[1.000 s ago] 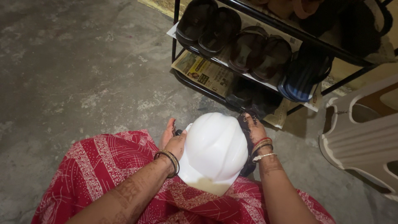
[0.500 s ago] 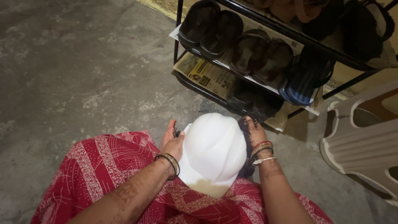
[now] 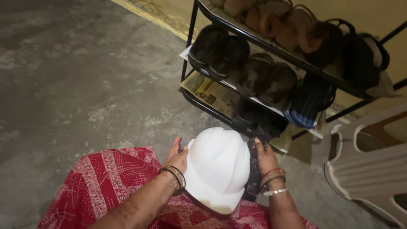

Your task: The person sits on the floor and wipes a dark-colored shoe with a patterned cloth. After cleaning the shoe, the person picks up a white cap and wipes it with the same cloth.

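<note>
on red lap, white hard hat (image 3: 218, 167), both hands (image 3: 178, 156) gripping

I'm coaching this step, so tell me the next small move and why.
Probably steady the white hard hat with the left hand and wipe its side using the dark cloth under the right hand. Both hands flank the hat on the lap, cloth pressed against its edge.

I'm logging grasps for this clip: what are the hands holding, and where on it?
Both hold the white hard hat over the lap: the left hand on its left edge, the right hand on its right side, against a dark strap.
</note>
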